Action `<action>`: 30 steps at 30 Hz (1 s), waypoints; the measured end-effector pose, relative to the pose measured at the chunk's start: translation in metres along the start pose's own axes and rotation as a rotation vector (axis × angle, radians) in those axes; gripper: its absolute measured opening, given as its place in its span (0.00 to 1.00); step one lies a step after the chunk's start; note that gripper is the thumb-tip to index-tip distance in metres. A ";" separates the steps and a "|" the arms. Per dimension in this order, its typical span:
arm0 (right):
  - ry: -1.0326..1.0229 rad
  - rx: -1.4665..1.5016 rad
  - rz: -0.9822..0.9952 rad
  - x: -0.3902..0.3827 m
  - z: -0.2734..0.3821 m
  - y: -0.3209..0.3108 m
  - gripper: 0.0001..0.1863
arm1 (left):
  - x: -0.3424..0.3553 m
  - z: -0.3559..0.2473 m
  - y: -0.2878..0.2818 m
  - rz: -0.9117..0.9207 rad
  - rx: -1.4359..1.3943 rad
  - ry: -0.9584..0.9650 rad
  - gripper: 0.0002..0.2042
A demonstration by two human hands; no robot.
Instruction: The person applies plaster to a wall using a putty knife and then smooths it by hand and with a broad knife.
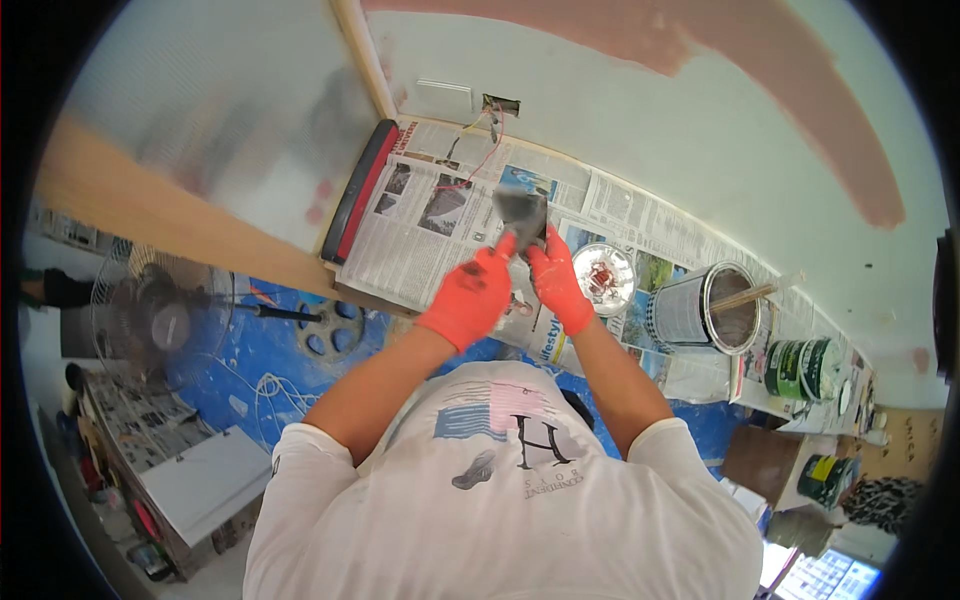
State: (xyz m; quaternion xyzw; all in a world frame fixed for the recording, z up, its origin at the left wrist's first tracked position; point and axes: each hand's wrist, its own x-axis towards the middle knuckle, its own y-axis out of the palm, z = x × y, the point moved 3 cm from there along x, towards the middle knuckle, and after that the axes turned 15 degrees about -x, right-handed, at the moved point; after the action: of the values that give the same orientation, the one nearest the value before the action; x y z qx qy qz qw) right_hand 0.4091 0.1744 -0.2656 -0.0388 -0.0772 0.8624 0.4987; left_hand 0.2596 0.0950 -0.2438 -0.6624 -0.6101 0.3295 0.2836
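Left hand (466, 298) and right hand (557, 283) in orange gloves, both pinching a grey wide-bladed scraper (521, 214) held between them above newspaper (420, 235), blade pointing away toward the wall (640, 120), open paint tin (705, 308) right.

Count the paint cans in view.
3: an open silver can on the newspaper, a green can beside it, another green can lower right. Others may be hidden.

Bright orange gloves cover the left hand (468, 298) and right hand (556, 283) at frame centre, closed on a dark grey scraper (522, 213). Black-and-white newspaper (430, 240) with colour photos lines the blue floor (260, 345). At upper right, a white wall (640, 110) carries a reddish-brown painted band (800, 110); a silver paint can (705, 310) stands at right.
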 end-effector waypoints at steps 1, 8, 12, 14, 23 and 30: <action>-0.062 -0.090 -0.046 -0.001 -0.001 0.000 0.28 | 0.002 -0.003 0.002 0.017 -0.256 -0.085 0.27; 0.045 -0.235 -0.079 0.012 0.009 0.010 0.18 | 0.016 0.018 -0.029 -0.068 -0.076 0.083 0.35; 0.152 -0.081 -0.095 0.016 0.025 0.028 0.17 | 0.026 0.041 -0.061 -0.002 -0.149 -0.126 0.34; -0.040 -0.309 -0.082 0.023 0.008 0.028 0.17 | 0.022 0.056 -0.057 0.030 -0.040 -0.093 0.31; -0.174 -0.455 -0.225 0.021 0.049 0.039 0.30 | 0.006 0.119 -0.094 -0.231 -0.508 -0.143 0.28; -0.050 -0.284 -0.471 0.020 0.088 0.040 0.15 | -0.007 0.154 -0.060 0.145 -2.157 -0.071 0.15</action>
State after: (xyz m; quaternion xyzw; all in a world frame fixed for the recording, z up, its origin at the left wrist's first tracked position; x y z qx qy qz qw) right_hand 0.3523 0.1635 -0.1856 -0.0680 -0.2164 0.7038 0.6731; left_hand 0.1012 0.0894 -0.2922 -0.5876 -0.5456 -0.3462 -0.4871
